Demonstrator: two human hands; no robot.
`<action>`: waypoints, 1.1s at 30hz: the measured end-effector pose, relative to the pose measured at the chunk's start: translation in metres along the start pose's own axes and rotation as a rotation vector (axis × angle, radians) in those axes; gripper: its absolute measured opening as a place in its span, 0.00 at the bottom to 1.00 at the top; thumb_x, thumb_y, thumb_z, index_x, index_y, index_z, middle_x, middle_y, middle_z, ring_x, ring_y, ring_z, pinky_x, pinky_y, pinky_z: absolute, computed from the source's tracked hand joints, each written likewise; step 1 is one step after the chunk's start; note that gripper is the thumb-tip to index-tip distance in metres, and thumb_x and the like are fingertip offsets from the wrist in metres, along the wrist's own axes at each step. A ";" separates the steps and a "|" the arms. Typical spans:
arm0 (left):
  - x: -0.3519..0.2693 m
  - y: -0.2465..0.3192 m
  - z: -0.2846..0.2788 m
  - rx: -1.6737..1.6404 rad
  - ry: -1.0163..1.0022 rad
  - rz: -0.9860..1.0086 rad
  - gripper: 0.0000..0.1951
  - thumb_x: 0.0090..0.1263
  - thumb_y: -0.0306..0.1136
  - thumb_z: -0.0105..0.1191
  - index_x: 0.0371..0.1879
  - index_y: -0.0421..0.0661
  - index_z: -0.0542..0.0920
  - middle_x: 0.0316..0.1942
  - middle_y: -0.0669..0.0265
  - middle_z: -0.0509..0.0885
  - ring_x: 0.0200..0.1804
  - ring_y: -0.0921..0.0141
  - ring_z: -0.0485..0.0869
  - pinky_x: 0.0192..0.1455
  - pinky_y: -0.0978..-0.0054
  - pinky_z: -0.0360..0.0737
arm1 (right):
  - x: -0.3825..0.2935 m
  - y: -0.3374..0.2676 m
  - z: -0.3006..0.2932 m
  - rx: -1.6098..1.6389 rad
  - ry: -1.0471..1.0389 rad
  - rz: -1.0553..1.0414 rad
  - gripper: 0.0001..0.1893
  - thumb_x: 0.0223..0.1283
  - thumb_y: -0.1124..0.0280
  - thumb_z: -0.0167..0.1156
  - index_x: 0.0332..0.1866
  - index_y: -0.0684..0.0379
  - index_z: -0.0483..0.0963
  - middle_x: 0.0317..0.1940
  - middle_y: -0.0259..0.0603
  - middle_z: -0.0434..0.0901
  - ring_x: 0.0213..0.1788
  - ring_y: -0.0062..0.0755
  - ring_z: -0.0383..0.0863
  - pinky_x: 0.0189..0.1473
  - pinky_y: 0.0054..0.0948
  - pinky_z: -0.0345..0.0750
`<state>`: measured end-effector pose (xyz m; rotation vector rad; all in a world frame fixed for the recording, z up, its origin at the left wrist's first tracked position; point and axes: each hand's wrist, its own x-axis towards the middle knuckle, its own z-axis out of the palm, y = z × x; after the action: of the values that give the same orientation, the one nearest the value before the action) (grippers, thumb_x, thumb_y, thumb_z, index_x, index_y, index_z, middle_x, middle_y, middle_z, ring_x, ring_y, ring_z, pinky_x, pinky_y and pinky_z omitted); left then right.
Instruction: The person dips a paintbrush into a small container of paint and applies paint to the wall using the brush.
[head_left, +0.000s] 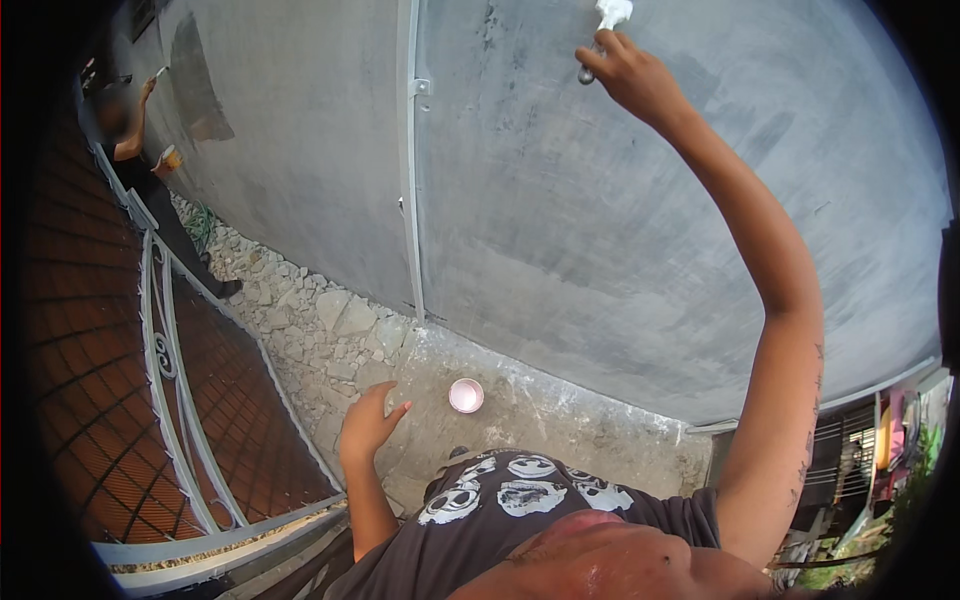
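Observation:
My right hand is raised high against the grey wall, gripping the handle of a paintbrush. The brush head carries white paint and meets the wall at the top edge of the view, partly cut off. Low on the left, my left hand hangs in the air with thumb and fingers apart and nothing between them. A small round tub of whitish paint stands on the concrete floor, a little to the right of that hand and apart from it.
A pale metal conduit runs up the wall. Broken rubble lies along its foot. Left stands a metal gate with scrollwork. Beyond it, a co-worker brushes a dark wall patch, holding a yellow container. A green hose lies coiled.

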<state>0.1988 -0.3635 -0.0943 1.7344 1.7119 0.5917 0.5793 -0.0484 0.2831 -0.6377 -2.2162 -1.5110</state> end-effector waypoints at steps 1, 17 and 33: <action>0.004 0.006 -0.010 0.066 0.096 0.082 0.26 0.67 0.45 0.63 0.59 0.40 0.79 0.58 0.50 0.82 0.57 0.50 0.82 0.59 0.59 0.78 | -0.021 -0.025 0.016 0.068 -0.167 -0.043 0.12 0.58 0.77 0.61 0.47 0.54 0.72 0.42 0.43 0.73 0.45 0.36 0.82 0.35 0.33 0.84; 0.006 0.042 -0.019 0.050 0.053 0.107 0.25 0.69 0.48 0.62 0.58 0.43 0.79 0.57 0.52 0.82 0.52 0.52 0.84 0.53 0.60 0.81 | 0.017 0.053 -0.035 0.236 0.032 0.198 0.09 0.68 0.70 0.60 0.51 0.52 0.73 0.44 0.39 0.80 0.39 0.45 0.85 0.37 0.39 0.82; 0.004 0.033 -0.009 0.036 -0.006 0.183 0.27 0.69 0.48 0.62 0.61 0.44 0.78 0.57 0.52 0.82 0.51 0.56 0.84 0.48 0.64 0.82 | -0.027 -0.107 0.061 0.251 -0.320 -0.225 0.07 0.64 0.72 0.57 0.45 0.52 0.70 0.38 0.41 0.73 0.40 0.41 0.84 0.32 0.40 0.83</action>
<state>0.2163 -0.3573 -0.0649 1.9300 1.5796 0.6379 0.5376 -0.0300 0.1655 -0.5996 -2.7460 -1.2667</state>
